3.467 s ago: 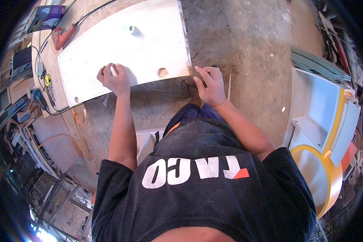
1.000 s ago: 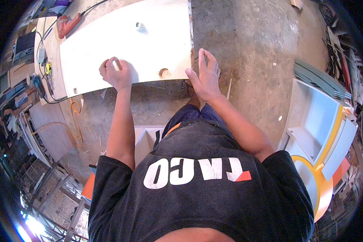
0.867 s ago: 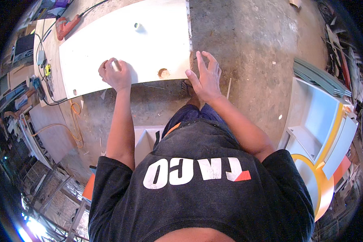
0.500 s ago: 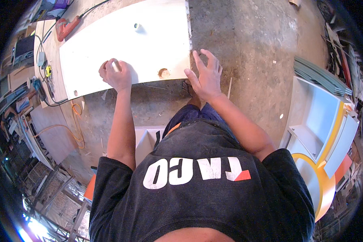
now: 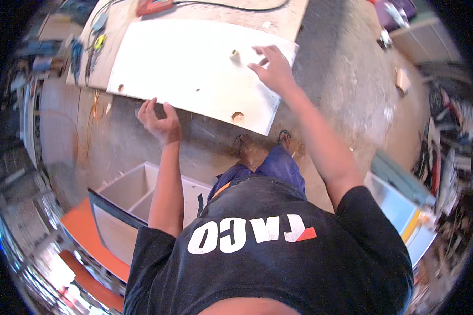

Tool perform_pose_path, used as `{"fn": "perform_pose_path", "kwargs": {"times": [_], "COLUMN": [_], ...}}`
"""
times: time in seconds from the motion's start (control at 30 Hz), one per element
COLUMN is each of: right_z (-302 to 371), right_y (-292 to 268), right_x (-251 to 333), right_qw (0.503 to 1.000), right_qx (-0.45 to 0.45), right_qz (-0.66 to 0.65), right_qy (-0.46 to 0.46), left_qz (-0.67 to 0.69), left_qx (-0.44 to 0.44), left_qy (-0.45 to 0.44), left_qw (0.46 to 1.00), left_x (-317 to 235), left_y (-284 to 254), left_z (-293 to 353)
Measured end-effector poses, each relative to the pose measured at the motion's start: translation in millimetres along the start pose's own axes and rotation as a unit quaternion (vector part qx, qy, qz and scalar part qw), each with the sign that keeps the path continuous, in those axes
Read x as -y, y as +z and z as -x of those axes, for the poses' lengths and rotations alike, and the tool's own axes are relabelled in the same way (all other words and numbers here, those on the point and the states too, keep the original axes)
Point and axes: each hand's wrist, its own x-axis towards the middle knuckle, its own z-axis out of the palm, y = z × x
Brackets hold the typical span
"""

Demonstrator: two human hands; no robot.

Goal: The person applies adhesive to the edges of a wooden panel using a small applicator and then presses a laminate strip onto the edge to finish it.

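A white panel [image 5: 178, 58] with round holes near its front edge lies on the bench. A small, pale, short cylinder [image 5: 235, 54] stands on its right half; its exact kind I cannot tell. My right hand [image 5: 272, 68] hovers just right of that cylinder, fingers apart and nothing between them. Beside the panel's near edge is my left hand [image 5: 162, 123], palm partly turned up and fingers loosely spread. No object shows in it, and I cannot tell if its fingertips touch the edge.
A red power tool [image 5: 153, 6] with a black cord lies behind the panel on the plywood bench top [image 5: 97, 71]. A yellow tape measure [image 5: 100, 42] is at left. An open white cabinet box [image 5: 142, 184] stands behind my left arm; a light-blue cabinet [image 5: 391, 197] stands at right.
The view has swung. My left hand has drawn back to the panel's near edge, and the pale piece formerly in it no longer shows there. My right hand has reached over the panel.
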Motion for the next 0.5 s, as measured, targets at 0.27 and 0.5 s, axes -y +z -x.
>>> {"fn": "perform_pose_path", "kwargs": {"times": [0.27, 0.5], "right_z": [-72.2, 57.6], "right_y": [41.6, -92.7], "right_x": [-18.0, -34.9], "right_qw": [0.986, 0.976], "right_qx": [0.129, 0.204], "right_qz": [0.101, 0.006], "right_qy": [-0.040, 0.080], "left_qz": [-0.217, -0.251], "left_qx": [-0.039, 0.096], "left_qy": [-0.188, -0.455], "left_qw": [0.957, 0.849], "left_x": [14.0, -38.4], "left_y": [-130.3, -138.6], "left_z": [169.6, 316.8]}}
